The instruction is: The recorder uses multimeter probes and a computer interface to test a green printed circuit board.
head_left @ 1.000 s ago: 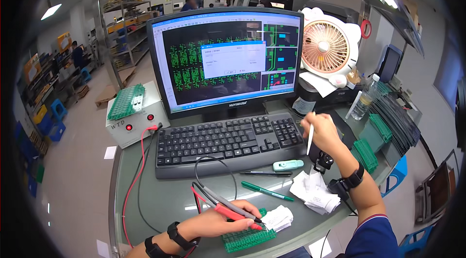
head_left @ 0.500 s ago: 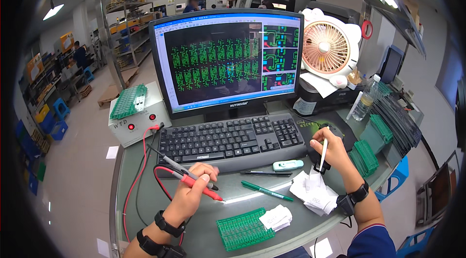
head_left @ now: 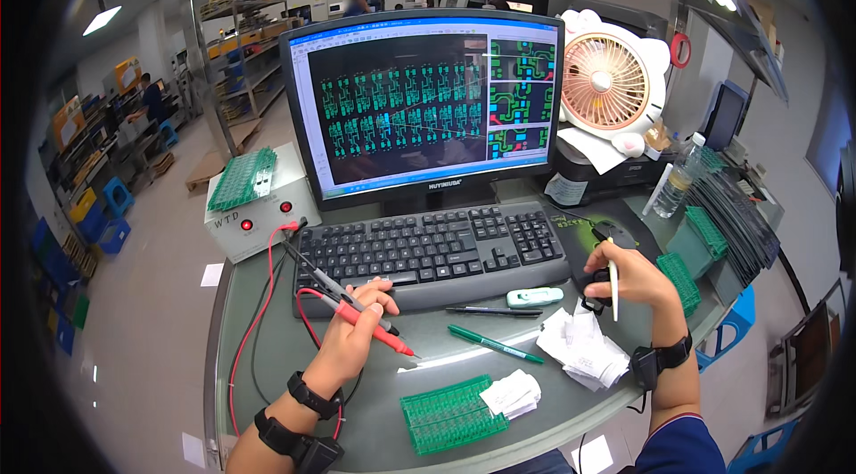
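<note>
My left hand (head_left: pixel 349 336) is closed around a pair of test probes, one red (head_left: pixel 370 329) and one grey-black (head_left: pixel 332 285). The red probe's tip points down to the right, just above the table. My right hand (head_left: pixel 629 276) pinches a slim white pen-shaped tool (head_left: pixel 613 296) over the mouse pad (head_left: pixel 580 238). Something dark shows under its fingers, too hidden to name. Between the hands, near the front edge, lies a green circuit board panel (head_left: pixel 450 413) with white paper slips (head_left: pixel 512 394) on its right end. More crumpled slips (head_left: pixel 584 349) lie below my right hand.
A monitor (head_left: pixel 419 187) with a green circuit layout stands behind the keyboard (head_left: pixel 428 251). Two pens and a mint-coloured marker-like item (head_left: pixel 535 296) lie in front. Left is a grey box (head_left: pixel 259 233) with cables; right are a fan (head_left: pixel 606 82), a bottle (head_left: pixel 673 180) and stacked boards (head_left: pixel 679 282).
My right hand has turned, tipping the white tool more upright and lower. My left hand has shifted slightly, its fingers spreading toward the keyboard edge. The layout on the screen has changed highlight.
</note>
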{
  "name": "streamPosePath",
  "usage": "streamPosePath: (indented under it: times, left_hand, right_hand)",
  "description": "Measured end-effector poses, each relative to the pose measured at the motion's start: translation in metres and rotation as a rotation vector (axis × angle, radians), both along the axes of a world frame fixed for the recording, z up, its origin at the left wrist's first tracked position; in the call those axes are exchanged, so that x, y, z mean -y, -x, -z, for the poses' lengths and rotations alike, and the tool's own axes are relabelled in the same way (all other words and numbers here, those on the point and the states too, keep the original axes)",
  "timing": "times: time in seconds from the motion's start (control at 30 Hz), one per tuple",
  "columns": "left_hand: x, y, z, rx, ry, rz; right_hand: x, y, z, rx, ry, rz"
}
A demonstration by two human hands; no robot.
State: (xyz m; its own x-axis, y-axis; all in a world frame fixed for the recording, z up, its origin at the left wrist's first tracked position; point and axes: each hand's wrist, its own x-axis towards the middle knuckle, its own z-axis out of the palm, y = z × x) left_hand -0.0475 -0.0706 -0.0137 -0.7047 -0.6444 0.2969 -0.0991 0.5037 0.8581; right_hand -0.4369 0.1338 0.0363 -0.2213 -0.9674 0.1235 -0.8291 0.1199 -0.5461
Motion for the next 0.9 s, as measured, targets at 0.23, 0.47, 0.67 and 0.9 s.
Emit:
streamPosePath:
  times: [0.23,0.47,0.67,0.9]
  left_hand:
    - [-0.003,0.001,0.002,-0.002,0.044,-0.048]
    - [-0.003,-0.007,-0.001,0.016,0.018,-0.082]
    - [-0.037,0.004,-0.038,-0.178,-0.346,0.331]
    - [-0.07,-0.009,-0.023,0.041,-0.387,0.91]
  right_hand:
    - [-0.008,-0.004,-0.004,-0.097,-0.066,-0.09]
    - [0.006,-0.016,0.008,-0.151,0.088,-0.106]
    - [-0.008,-0.023,-0.017,-0.276,0.278,0.019]
    - [-0.004,-0.128,-0.008,-0.126,0.196,-0.602]
